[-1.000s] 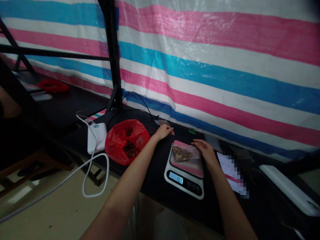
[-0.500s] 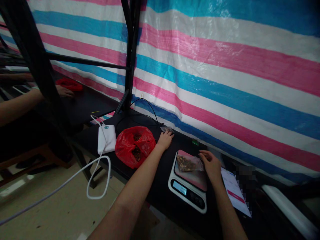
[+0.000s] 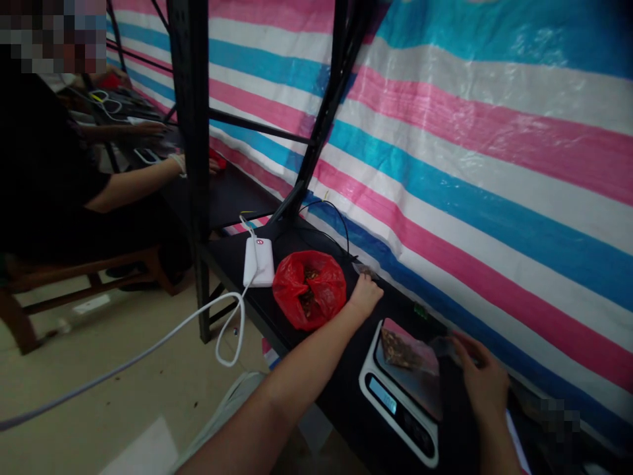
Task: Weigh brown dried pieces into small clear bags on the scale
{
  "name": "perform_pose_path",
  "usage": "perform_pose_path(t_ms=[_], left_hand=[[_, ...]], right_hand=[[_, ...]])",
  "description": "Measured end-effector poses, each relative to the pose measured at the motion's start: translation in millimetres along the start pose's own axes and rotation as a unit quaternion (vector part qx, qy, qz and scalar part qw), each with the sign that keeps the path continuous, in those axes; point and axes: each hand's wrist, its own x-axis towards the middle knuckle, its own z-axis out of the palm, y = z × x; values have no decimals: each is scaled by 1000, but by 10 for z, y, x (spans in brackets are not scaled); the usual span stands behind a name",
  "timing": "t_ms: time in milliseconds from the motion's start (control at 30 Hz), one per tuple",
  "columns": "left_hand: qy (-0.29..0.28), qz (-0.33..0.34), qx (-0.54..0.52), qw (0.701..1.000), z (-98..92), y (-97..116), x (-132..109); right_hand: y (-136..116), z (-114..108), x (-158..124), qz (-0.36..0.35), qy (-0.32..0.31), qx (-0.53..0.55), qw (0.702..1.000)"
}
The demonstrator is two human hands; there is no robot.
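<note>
A small clear bag [image 3: 403,343] of brown pieces was laid on the pink plate of a kitchen scale [image 3: 395,412], which was set at the near right of the dark surface [image 3: 341,389]. The bag's right end was pinched by the fingers of the right hand [image 3: 482,382], which was placed just right of the scale. The scale's lit display [image 3: 383,396] was turned toward the near edge; its figures could not be read.

The left hand [image 3: 366,293] was rested palm down on the surface, left of and beyond the scale, with its fingertips at a small clear packet [image 3: 364,270]. Whether the packet was gripped could not be told. Just left of that hand, a red plastic bag [image 3: 309,287] was left open, with brown contents seen inside. Beside it, farther left, a white power bank [image 3: 258,260] was laid flat, and a white cable [image 3: 230,330] was looped from it over the edge toward the floor. A small green item [image 3: 420,310] was seen beyond the scale, against the striped tarp [image 3: 469,165] hung along the far side.

A black upright post [image 3: 190,132] was stood at the surface's left corner. Beyond it, at the far left, another person's forearm [image 3: 128,188] was stretched over a second dark table, and a wooden stool [image 3: 74,274] was seen under that person.
</note>
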Motion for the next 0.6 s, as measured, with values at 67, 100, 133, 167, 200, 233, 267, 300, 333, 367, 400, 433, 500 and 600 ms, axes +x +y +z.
perform_pose_path(t_ms=[67, 100, 133, 167, 200, 233, 267, 300, 333, 367, 400, 433, 500, 600], left_hand=[[19, 10, -3, 1000, -187, 24, -143], [38, 18, -10, 999, -303, 20, -248], [61, 28, -19, 998, -431, 0, -374], [88, 37, -31, 995, -562, -41, -517], [109, 43, -49, 992, -690, -104, -670], [120, 48, -63, 990, -808, -189, -826], [119, 43, -65, 990, -910, -292, -975], [117, 33, -58, 991, -992, -410, -1109], [111, 22, -43, 993, -1050, -535, -1222], [94, 9, -21, 995, -1086, -661, -1311], [66, -1, 4, 998, -1102, -780, -1376], [42, -11, 30, 999, -1102, -886, -1419], [9, -23, 76, 997, -1079, -1046, -1457], [21, -19, 116, 993, -1063, -1154, -1460]], right_hand=[[-120, -33, -7, -13, -4, 13, 1000], [-221, -41, -25, -27, -10, 21, 999], [-351, -40, -54, -44, -20, 30, 998], [-507, -28, -96, -64, -34, 38, 997], [-684, -1, -148, -93, -45, 55, 993], [-876, 41, -207, -126, -65, 75, 987], [-1076, 101, -272, -160, -90, 88, 979], [-1276, 178, -338, -192, -117, 90, 970], [-1469, 272, -402, -226, -146, 86, 959], [-1648, 381, -461, -257, -169, 73, 949], [-1809, 502, -513, -286, -187, 52, 938], [-1948, 628, -558, -306, -201, 28, 930], [-2159, 873, -625, -327, -228, -14, 917], [-2321, 1123, -674, -333, -229, -53, 913]])
